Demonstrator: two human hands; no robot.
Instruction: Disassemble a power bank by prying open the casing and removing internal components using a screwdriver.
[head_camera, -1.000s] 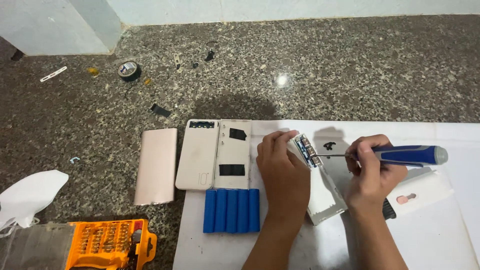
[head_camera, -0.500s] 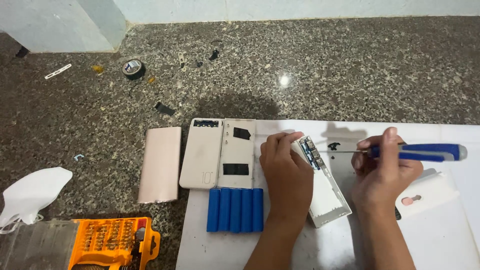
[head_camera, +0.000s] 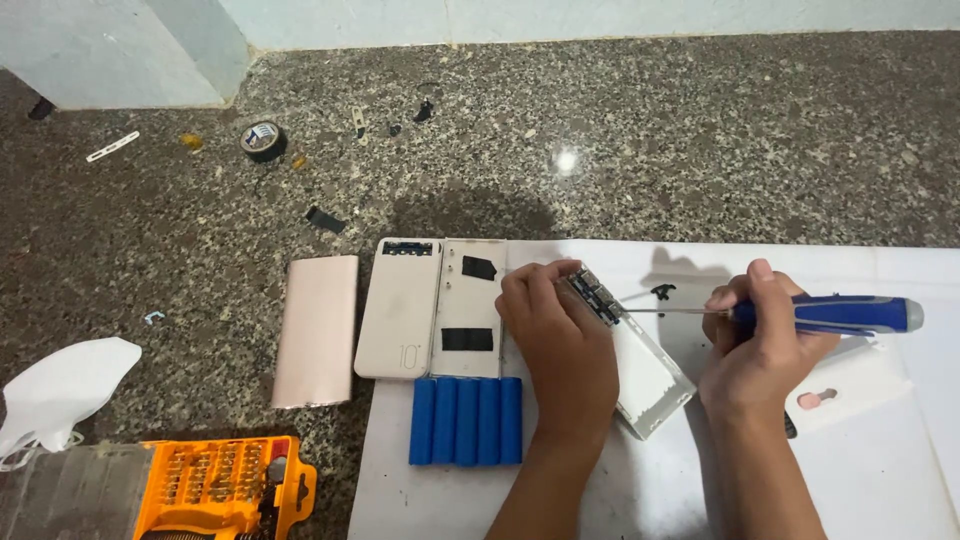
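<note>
The power bank already lies dismantled: pink shell (head_camera: 317, 330), white covers (head_camera: 400, 307) and blue cells (head_camera: 466, 420) set out left. Left hand (head_camera: 560, 335) clasps the white frame (head_camera: 630, 355) on the white sheet (head_camera: 900, 460); right hand (head_camera: 760, 345) grips the screwdriver (head_camera: 825, 314), tip at its circuit board (head_camera: 592, 295).

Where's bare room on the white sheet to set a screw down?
Bare sheet lies right of the right hand, below the blue-handled screwdriver, and along the sheet's far edge. More lies in front of the blue cells. It is crowded around the left hand: white frame, two white cover panels and cells sit close together.
</note>
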